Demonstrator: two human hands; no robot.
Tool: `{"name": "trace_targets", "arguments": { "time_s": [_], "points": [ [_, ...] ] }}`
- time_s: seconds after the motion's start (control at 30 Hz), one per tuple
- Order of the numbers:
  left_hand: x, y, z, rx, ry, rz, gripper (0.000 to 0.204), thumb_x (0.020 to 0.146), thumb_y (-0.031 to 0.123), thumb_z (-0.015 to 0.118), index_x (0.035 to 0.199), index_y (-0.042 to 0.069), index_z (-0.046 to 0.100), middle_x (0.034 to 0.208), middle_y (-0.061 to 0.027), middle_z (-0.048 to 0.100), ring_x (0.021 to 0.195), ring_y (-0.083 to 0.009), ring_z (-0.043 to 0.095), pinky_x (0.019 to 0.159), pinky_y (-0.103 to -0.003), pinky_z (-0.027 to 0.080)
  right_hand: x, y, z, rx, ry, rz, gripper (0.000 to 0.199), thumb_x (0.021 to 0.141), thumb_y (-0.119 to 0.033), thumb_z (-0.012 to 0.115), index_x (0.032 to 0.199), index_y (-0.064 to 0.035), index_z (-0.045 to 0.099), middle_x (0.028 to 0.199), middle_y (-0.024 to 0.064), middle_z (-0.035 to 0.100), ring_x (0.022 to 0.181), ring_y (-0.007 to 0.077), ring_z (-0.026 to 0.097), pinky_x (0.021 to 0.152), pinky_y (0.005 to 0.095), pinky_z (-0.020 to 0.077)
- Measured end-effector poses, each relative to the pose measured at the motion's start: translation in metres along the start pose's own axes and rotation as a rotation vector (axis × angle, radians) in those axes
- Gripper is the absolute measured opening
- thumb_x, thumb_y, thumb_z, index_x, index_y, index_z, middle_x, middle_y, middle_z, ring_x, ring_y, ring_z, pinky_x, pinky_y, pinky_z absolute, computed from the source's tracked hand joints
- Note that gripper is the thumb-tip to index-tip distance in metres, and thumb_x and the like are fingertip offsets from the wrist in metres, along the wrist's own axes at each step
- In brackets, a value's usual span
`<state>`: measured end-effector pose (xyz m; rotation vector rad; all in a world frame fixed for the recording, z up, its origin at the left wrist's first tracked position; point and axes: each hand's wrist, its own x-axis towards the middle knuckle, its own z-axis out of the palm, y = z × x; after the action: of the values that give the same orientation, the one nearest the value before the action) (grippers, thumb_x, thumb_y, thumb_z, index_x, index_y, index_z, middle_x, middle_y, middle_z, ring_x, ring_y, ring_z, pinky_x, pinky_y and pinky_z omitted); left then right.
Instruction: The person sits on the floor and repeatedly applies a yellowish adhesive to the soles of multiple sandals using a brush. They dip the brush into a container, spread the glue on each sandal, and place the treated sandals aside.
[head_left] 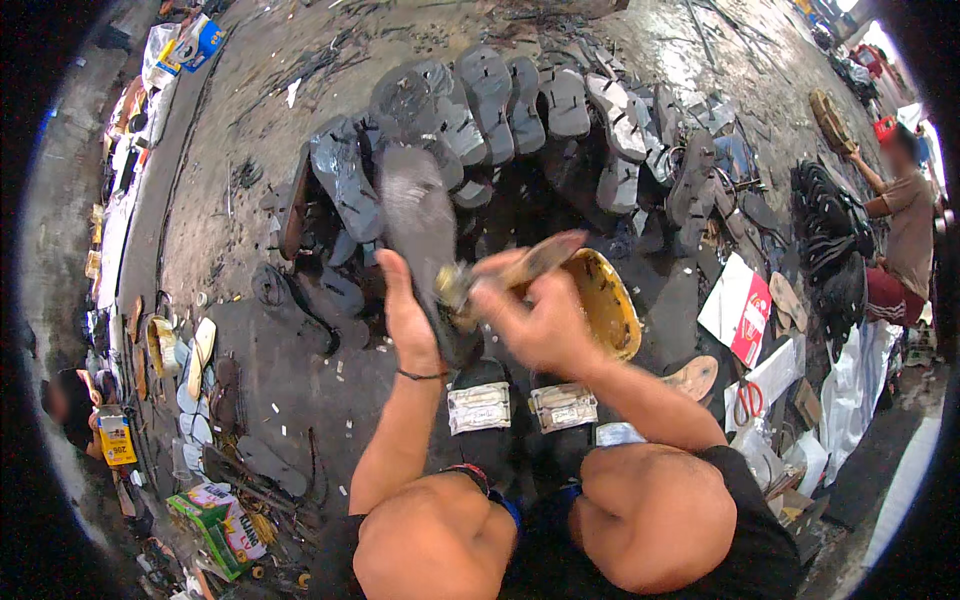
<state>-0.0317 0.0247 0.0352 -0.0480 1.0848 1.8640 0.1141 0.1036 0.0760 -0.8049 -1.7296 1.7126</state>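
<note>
My left hand (408,320) holds a long dark grey shoe sole (415,200) upright, its thumb up along the left edge; the other fingers are hidden behind the sole. In my right hand (545,320) is a brush with a worn wooden handle (545,258), its blurred yellowish head (453,285) at the lower part of the sole. Just behind that hand stands a yellow tub (610,300) with dark smears on its rim. Beyond both hands, several dark soles (487,95) lie in an arc on the floor, some with a shiny wet look.
Scissors with red handles (747,400) and a white and red carton piece (738,310) lie at right. A green box (218,530) sits lower left. A person (905,205) at far right holds a brown sole (830,120) beside stacked black footwear (830,225). Another person (70,410) is at far left.
</note>
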Motion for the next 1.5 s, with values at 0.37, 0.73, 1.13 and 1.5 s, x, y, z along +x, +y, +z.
{"name": "trace_targets", "arguments": {
  "time_s": [0.37,0.73,1.13,1.5],
  "points": [
    [0.091,-0.012,0.099,-0.057,-0.437,-0.231,0.034,0.107,0.025,0.044,0.13,0.003,0.057,0.129,-0.006,0.064,0.116,-0.0205,0.061,0.102,-0.036,0.048,-0.044,-0.012,-0.098,0.16,0.421,0.005,0.022,0.096,-0.009,0.066,0.115,0.0018,0.063,0.103,0.0067,0.069,0.092,0.0117,0.064,0.084,0.0282,0.0517],
    [0.018,-0.068,-0.011,0.321,-0.254,-0.034,0.036,0.104,0.021,0.057,0.134,0.002,0.056,0.125,-0.0119,0.067,0.111,-0.0208,0.066,0.092,-0.033,0.055,-0.078,0.059,-0.104,0.119,0.462,0.24,0.027,0.097,-0.014,0.068,0.119,0.0005,0.064,0.11,0.0077,0.067,0.098,0.0138,0.062,0.09,0.0305,0.0502],
    [-0.211,0.05,-0.418,1.432,1.49,0.348,0.06,0.086,0.022,0.07,0.137,0.001,0.046,0.133,-0.0201,0.054,0.124,-0.0395,0.048,0.111,-0.048,0.035,-0.057,0.128,-0.121,-1.293,0.169,0.079,0.033,0.092,-0.027,0.071,0.105,0.0027,0.071,0.105,0.0217,0.071,0.1,0.0376,0.068,0.085,0.0457,0.0527],
    [-0.209,0.048,-0.337,0.217,0.957,0.578,0.04,0.077,0.004,0.07,0.115,-0.003,0.06,0.107,-0.0097,0.067,0.1,-0.0218,0.063,0.093,-0.036,0.048,-0.13,0.109,-0.192,-1.061,-0.023,0.246,0.033,0.091,-0.027,0.067,0.102,0.0037,0.069,0.099,0.0272,0.067,0.094,0.0409,0.064,0.085,0.0491,0.0475]
  ]
}}
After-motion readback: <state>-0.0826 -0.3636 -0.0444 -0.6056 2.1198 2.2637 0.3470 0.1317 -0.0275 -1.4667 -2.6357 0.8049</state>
